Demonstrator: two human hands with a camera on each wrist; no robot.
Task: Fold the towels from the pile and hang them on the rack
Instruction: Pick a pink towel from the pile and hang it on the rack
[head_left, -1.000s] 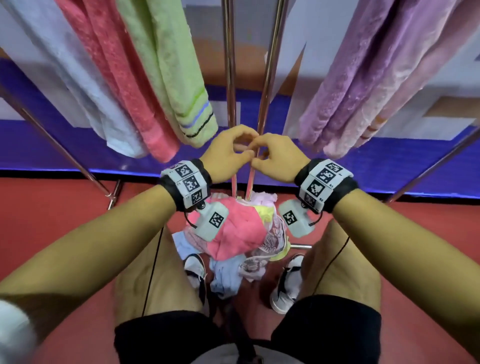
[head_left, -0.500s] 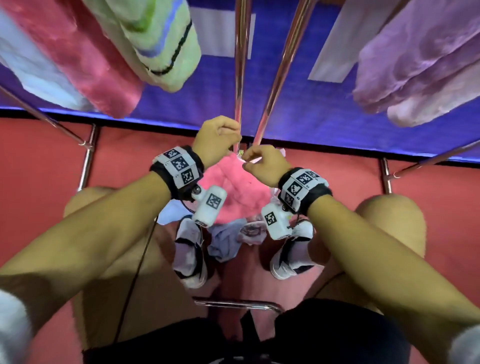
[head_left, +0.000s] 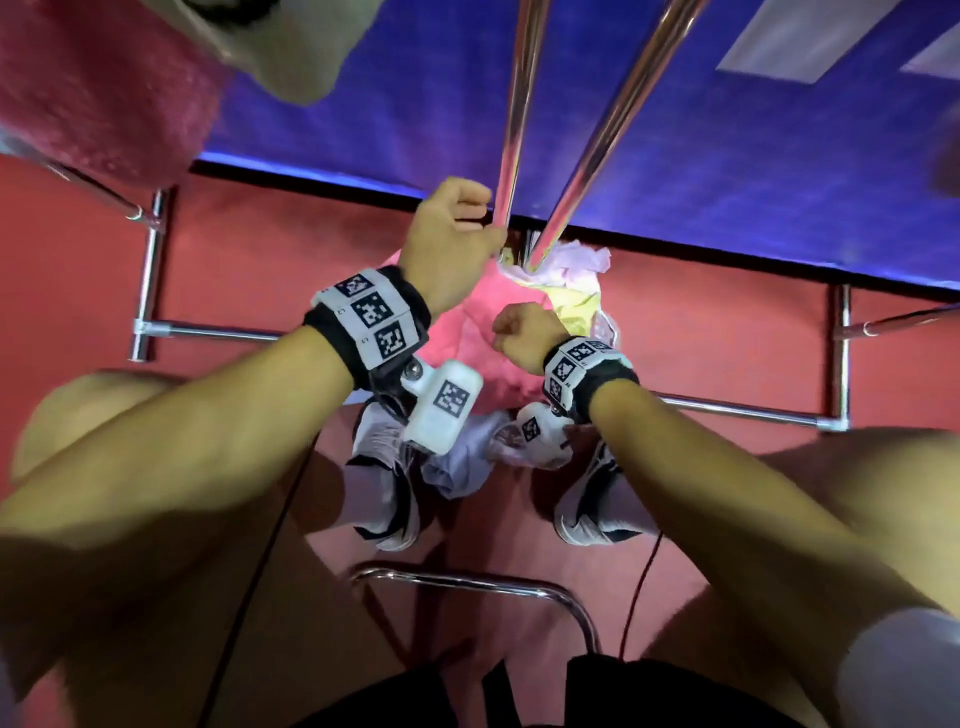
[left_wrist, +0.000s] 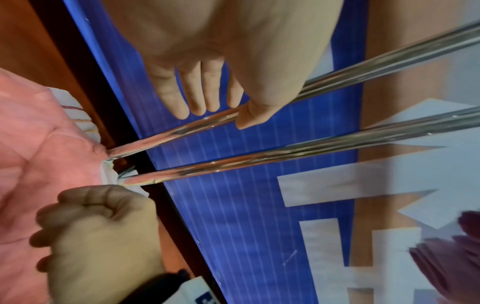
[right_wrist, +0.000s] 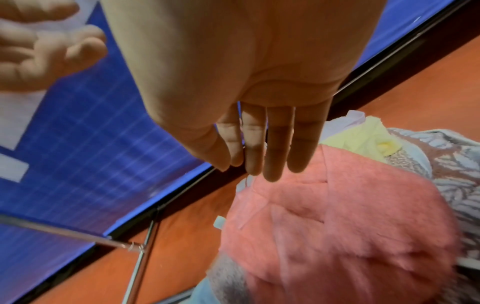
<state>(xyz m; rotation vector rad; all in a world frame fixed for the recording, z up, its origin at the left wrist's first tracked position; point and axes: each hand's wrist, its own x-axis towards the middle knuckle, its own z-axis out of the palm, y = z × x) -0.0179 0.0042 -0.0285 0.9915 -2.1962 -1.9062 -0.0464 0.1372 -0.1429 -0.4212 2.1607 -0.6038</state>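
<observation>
My left hand (head_left: 449, 236): loosely curled and holding nothing. It is beside the left bar (head_left: 519, 104) of the rack (head_left: 841, 358). In the left wrist view my thumb tip lies across that bar, but I cannot tell whether it touches.
My right hand (head_left: 524, 332): fingers pressed together side by side and bent down, thumb tip next to the index tip. I see nothing between them and cannot tell whether they pinch anything. It is low over the pile, fingertips (right_wrist: 270, 172) at the edge of the pink towel (right_wrist: 337, 226). I cannot tell whether they touch it.
Pile on the red floor (head_left: 727, 338): it lies between my two shoes (head_left: 384, 483) and the foot of the bars.
Towels in the pile, counted: five that I can tell apart. The pink towel is on top, the yellow towel (right_wrist: 363, 135) and the pale lilac towel (head_left: 576, 257) are behind it, the grey patterned towel (right_wrist: 454, 174) is at its side, and the light blue towel (head_left: 457, 467) is nearest my feet.
Rack bars, counted: two chrome bars rise from the pile's far edge, the left bar and the right bar (head_left: 613, 119).
Towels on the rack, counted: three in view. The red towel (head_left: 98, 88) and the pale towel (head_left: 280, 52) hang at upper left, and the left wrist view shows a purple towel (left_wrist: 451, 253) at its edge.
Behind the rack: a blue wall panel (head_left: 727, 156).
</observation>
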